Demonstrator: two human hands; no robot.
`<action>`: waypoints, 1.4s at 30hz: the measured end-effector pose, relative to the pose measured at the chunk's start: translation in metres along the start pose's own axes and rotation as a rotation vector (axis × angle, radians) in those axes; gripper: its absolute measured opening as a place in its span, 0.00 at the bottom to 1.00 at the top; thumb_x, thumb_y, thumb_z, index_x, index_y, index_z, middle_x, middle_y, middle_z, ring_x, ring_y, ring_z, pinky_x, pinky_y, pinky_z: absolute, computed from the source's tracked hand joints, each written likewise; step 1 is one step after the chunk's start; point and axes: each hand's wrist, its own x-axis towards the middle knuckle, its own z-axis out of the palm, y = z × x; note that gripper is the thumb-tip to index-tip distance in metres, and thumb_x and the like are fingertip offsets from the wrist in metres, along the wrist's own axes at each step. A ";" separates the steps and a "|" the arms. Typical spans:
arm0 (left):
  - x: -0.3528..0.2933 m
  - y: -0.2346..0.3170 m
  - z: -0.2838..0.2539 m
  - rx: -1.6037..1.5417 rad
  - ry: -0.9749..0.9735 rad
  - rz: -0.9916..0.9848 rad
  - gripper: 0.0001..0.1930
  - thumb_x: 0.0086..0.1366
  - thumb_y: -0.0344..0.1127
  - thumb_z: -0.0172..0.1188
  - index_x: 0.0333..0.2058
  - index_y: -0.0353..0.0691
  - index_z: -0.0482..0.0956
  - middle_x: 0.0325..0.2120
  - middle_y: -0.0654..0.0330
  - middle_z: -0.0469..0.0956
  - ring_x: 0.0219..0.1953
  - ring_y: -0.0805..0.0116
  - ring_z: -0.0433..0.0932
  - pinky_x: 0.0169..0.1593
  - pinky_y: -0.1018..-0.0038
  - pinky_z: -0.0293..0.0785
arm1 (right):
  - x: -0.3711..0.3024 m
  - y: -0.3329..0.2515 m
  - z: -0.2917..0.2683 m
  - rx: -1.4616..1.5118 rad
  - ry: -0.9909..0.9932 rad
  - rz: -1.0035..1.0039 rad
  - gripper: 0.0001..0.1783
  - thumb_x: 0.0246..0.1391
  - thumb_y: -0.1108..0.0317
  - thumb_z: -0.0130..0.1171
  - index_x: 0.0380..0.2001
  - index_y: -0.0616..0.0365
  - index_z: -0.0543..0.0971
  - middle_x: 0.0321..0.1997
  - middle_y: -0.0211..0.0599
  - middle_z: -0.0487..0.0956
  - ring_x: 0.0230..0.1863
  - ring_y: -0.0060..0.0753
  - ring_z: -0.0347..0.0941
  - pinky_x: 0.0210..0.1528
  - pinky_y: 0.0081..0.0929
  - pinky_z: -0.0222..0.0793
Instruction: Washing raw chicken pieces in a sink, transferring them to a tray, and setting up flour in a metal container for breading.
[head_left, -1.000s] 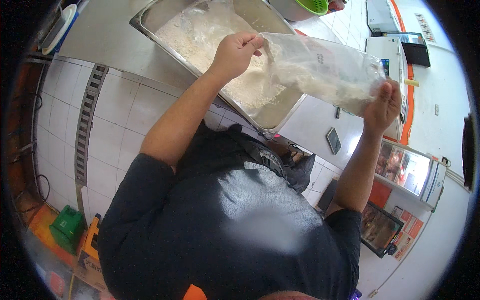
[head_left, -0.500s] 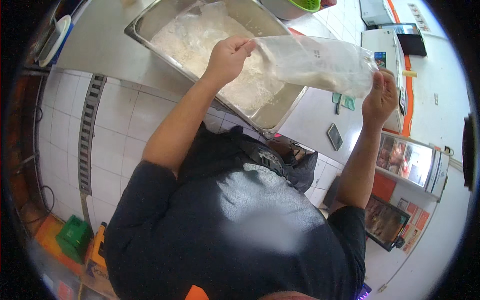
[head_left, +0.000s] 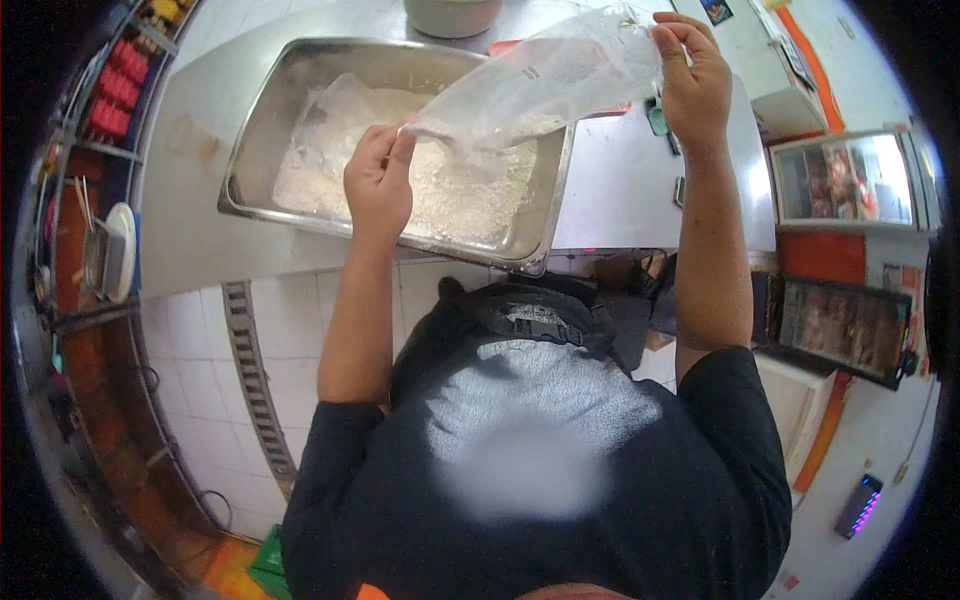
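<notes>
A clear plastic bag [head_left: 540,85], dusty with pale powder, is stretched between my two hands. My left hand [head_left: 380,180] pinches its lower left end, over the deep metal pan [head_left: 400,58]. Higher up and to the right, my right hand [head_left: 692,85] grips the opposite end. Under the bag, the pan holds a heap of pale flour-like powder [head_left: 440,200], finer at the left and crumbly at the right. Another clear bag [head_left: 335,115] lies on the powder at the pan's left side.
The pan stands on a steel table [head_left: 185,215]. Behind it are a grey pot [head_left: 452,14] and a red tray [head_left: 605,110], partly covered by the bag. A phone [head_left: 679,191] lies near my right forearm. To the right stands a lit display case [head_left: 845,180].
My view has turned, so the pan now looks more level. The bag tilts with its right end higher, my right hand raised. Both hands keep their hold.
</notes>
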 end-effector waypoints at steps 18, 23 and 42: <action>-0.002 0.031 0.019 0.238 0.098 0.270 0.06 0.53 0.28 0.64 0.29 0.33 0.79 0.21 0.65 0.74 0.23 0.79 0.66 0.29 0.83 0.63 | 0.001 0.026 -0.009 0.248 0.206 0.207 0.10 0.52 0.69 0.51 0.28 0.67 0.75 0.35 0.43 0.75 0.38 0.36 0.71 0.45 0.27 0.64; -0.004 0.017 0.018 0.293 0.075 0.194 0.07 0.51 0.30 0.66 0.25 0.35 0.76 0.20 0.64 0.75 0.23 0.81 0.67 0.28 0.84 0.62 | 0.005 0.012 0.008 0.160 0.071 0.069 0.08 0.50 0.70 0.54 0.27 0.66 0.76 0.36 0.43 0.75 0.40 0.39 0.70 0.45 0.29 0.65; -0.007 -0.024 0.010 -0.043 0.232 -0.100 0.18 0.53 0.23 0.61 0.41 0.36 0.64 0.24 0.66 0.69 0.26 0.80 0.68 0.32 0.85 0.64 | 0.045 -0.082 -0.014 -0.151 -0.353 -0.219 0.11 0.54 0.68 0.47 0.28 0.62 0.77 0.42 0.43 0.71 0.48 0.41 0.62 0.56 0.40 0.51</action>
